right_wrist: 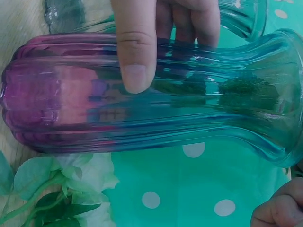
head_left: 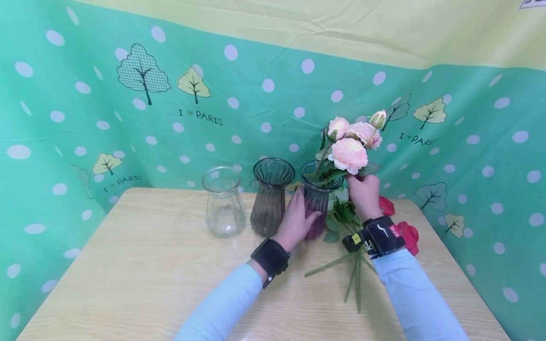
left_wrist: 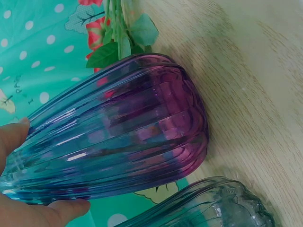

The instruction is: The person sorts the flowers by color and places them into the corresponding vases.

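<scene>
A ribbed glass vase [head_left: 316,228], blue at the top and purple at its base, stands upright on the table. My left hand [head_left: 294,220] grips its side; in the right wrist view the thumb [right_wrist: 136,71] lies across the glass. Just over the rim, my right hand [head_left: 364,195] has curled fingers around the pink flowers [head_left: 349,154] below their blooms. Their leaves [head_left: 326,173] sit in the vase mouth, and dark green shows through the neck in the right wrist view. The fingers' hold on the stem is mostly hidden behind the blooms.
Left of the blue-purple vase stand a smoky grey vase [head_left: 268,210] and a clear vase [head_left: 225,215]. Red flowers [head_left: 408,237] and whitish flowers [right_wrist: 90,177] lie on the table [head_left: 141,265] under my right arm, green stems [head_left: 359,286] pointing forward. A patterned curtain [head_left: 256,104] hangs behind.
</scene>
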A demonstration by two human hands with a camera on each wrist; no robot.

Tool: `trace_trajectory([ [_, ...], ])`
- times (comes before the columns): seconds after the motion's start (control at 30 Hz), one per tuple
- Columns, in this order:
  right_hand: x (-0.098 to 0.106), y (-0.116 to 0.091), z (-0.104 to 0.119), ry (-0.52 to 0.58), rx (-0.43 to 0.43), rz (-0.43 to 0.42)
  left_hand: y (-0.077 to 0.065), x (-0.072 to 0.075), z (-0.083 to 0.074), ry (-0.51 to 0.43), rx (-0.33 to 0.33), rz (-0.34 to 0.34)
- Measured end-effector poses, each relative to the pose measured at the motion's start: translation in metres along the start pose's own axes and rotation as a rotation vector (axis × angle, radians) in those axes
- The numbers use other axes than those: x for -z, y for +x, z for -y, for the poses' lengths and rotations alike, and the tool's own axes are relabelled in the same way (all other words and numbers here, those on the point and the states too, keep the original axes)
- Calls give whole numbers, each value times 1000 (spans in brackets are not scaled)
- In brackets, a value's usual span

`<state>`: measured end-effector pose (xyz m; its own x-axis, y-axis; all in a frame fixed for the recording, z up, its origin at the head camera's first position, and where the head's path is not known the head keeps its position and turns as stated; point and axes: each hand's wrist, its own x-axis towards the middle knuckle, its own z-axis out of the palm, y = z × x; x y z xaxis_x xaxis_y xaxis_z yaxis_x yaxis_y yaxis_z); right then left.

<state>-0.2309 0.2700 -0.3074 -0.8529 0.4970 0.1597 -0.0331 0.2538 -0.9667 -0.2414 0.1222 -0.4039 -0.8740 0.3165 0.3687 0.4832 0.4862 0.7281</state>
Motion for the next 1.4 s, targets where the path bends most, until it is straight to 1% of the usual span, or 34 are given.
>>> trace_trajectory([
  [0.07, 0, 0, -1, -17, 9, 5, 0, 0, 0, 0, 0, 1],
  [0.33, 7, -5, -1, 2, -17, 41, -1, 1, 0, 0, 13, 21],
  [0.43, 14, -8, -2, 18, -26, 79, -1, 1, 1, 3, 19, 29],
  [0.6, 31, -12, -6, 22, -52, 152, 1, 3, 0, -26, 30, 40],
  [0.8, 56, -15, -20, -66, -50, 199, -4, 7, 2, -59, 55, 56],
  [0.93, 75, -18, -33, -176, -45, 228, -10, 15, 2, -105, 59, 39],
  [0.97, 80, -19, -36, -216, -44, 227, -12, 17, 2, -114, 54, 32],
  [1.03, 88, -20, -42, -243, -59, 228, -17, 22, 3, -132, 50, 23],
  [1.13, 99, -21, -52, -241, -78, 213, -24, 31, 5, -164, 49, 9],
  [1.2, 106, -22, -59, -212, -89, 200, -29, 39, 7, -186, 38, -15],
  [1.27, 113, -24, -67, -189, -125, 167, -34, 46, 8, -209, 24, -46],
  [1.4, 126, -30, -84, -148, -258, 73, -41, 60, 12, -202, -14, -105],
])
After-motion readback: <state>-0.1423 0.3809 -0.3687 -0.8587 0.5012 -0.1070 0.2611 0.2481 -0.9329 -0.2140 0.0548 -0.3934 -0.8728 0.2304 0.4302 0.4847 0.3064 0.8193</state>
